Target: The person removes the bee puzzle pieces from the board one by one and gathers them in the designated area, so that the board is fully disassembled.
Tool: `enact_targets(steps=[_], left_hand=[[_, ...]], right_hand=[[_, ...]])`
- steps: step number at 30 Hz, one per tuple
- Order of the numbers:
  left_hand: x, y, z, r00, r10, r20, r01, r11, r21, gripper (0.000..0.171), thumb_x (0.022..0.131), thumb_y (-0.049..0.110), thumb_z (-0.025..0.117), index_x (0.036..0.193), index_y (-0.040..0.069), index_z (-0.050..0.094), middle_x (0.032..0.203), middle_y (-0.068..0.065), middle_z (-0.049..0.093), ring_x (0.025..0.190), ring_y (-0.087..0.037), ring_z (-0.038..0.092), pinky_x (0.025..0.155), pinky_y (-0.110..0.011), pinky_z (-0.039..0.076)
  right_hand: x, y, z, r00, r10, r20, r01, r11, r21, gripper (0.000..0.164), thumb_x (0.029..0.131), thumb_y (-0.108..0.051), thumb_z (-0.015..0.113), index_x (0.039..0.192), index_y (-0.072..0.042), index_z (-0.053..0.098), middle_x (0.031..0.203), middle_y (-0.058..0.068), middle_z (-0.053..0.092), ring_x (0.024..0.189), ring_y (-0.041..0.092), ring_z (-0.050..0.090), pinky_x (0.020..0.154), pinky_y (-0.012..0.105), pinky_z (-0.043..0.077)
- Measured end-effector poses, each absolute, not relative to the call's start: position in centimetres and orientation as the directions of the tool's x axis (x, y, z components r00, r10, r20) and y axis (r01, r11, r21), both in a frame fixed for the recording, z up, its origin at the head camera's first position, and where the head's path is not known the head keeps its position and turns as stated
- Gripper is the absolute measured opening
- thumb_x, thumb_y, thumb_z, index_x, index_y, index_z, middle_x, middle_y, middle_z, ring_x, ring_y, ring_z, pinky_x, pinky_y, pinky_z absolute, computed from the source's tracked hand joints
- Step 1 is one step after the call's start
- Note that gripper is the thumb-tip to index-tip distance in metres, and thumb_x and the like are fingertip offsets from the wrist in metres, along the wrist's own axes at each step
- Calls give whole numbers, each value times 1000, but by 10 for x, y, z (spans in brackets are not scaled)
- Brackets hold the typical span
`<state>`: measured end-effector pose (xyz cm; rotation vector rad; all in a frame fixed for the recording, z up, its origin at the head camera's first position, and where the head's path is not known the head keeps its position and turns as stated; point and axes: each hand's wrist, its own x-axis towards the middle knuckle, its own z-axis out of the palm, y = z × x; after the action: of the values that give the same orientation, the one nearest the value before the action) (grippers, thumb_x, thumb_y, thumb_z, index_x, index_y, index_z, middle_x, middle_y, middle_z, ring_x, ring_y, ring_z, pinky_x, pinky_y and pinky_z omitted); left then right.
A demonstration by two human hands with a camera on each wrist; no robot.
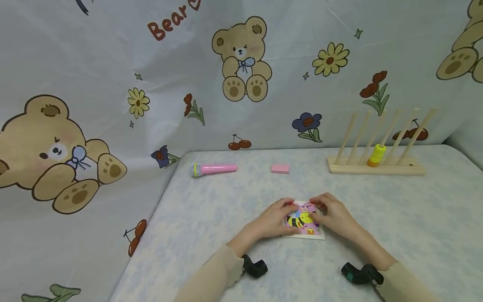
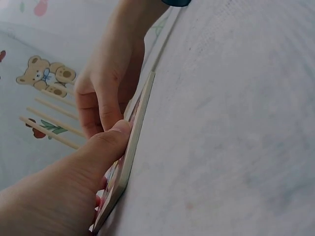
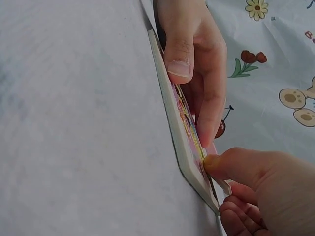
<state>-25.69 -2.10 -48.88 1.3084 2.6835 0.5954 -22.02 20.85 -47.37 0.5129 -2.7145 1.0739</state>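
A square bee jigsaw puzzle (image 1: 302, 220) with a pale wooden border lies on the table, mostly pink and yellow. My left hand (image 1: 273, 218) holds its left side, thumb along the near edge and fingers over the far part. At the upper right corner, my right hand (image 1: 336, 216) pinches a puzzle piece (image 3: 224, 187) between thumb and fingers. In the right wrist view this piece is tilted up from the board, its pale edge showing; the fingers hide much of it. The left wrist view shows the left thumb pressing close to the wooden border.
Behind the puzzle lies a small pink block (image 1: 280, 168). A pink toy microphone (image 1: 215, 168) is at the back left. At the back right stands a wooden peg rack (image 1: 377, 168) with several upright rods and a few yellow and orange beads (image 1: 376, 155). A bear-print cloth hangs behind.
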Motion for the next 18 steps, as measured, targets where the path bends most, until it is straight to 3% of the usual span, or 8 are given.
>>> enact_targets(steps=[18], left_hand=[[-252, -22, -483, -631, 773, 67, 725, 556, 406, 71, 86, 54, 61, 143, 15, 43, 149, -5, 29, 135, -14, 27, 107, -28, 25]], right_hand=[[-221, 210, -476, -914, -261, 309, -403, 667, -627, 36, 76, -12, 80, 105, 1, 64, 97, 5, 55, 84, 17, 52, 71, 27, 47]])
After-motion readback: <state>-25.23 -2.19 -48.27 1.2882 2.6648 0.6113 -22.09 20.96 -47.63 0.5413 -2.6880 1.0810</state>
